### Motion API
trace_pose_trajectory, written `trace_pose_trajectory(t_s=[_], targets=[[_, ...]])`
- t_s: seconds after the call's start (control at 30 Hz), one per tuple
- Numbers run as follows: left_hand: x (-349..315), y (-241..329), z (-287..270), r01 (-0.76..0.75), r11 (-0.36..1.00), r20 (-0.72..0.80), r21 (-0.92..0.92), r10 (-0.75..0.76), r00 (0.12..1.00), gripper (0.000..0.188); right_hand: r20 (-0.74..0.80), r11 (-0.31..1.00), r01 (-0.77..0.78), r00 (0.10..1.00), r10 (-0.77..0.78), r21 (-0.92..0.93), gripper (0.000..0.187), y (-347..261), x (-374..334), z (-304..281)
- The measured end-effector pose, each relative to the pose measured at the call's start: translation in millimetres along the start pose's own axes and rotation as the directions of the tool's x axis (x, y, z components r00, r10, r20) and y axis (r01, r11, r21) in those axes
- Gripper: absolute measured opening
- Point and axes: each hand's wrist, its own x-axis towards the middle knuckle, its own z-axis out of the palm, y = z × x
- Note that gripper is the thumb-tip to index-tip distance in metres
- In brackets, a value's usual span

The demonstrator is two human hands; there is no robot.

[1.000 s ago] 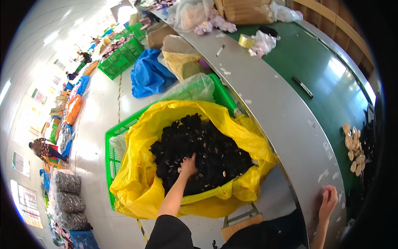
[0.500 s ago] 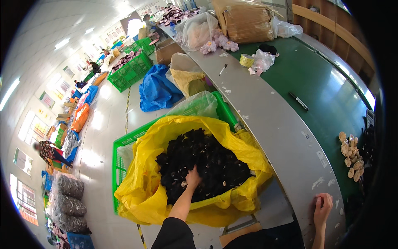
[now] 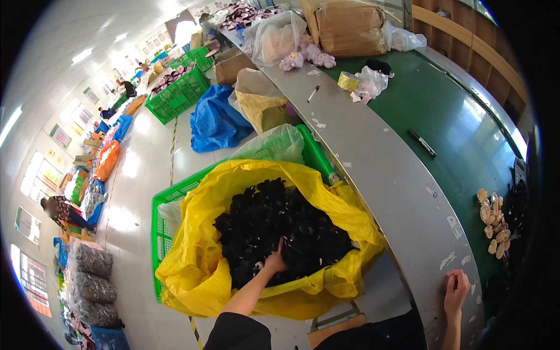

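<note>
My left hand (image 3: 275, 262) is among a heap of small black fuzzy pieces (image 3: 286, 221), some with pale bits on them. One finger is stretched out over the heap; the others are partly hidden, and no held piece shows. A large yellow bag (image 3: 198, 256), its mouth spread wide, holds the heap. This bag sits in a green plastic crate (image 3: 156, 245). My right hand (image 3: 457, 290) rests on the grey table edge (image 3: 402, 204), its fingers curled together with nothing visible in them.
On the green tabletop (image 3: 466, 163) lie a marker (image 3: 421, 143), a tape roll (image 3: 348, 81) and several round tan pieces (image 3: 494, 224). A wrapped cardboard box (image 3: 344, 29) stands at the far end. Beyond the crate are a blue bag (image 3: 217, 119) and another green crate (image 3: 178, 96).
My left hand has shifted slightly down within the heap, and one finger now shows stretched out. My right hand stays on the table edge. The view has turned a little.
</note>
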Motion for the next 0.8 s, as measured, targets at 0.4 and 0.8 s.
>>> trace_pose_trajectory(t_s=[0.4,0.8], targets=[[16.8,3.7,22.8,0.235,0.923,-0.324,-0.306,-0.333,0.886,0.107,0.028,0.974,-0.107,0.994,0.103,0.200,0.013,-3.3,4.6,-4.4],[-27.3,23.5,-50.3,0.055,0.893,-0.530,-0.448,-0.315,0.787,0.056,-0.034,0.993,0.009,0.999,-0.005,0.116,0.009,48.7,5.3,-35.1]])
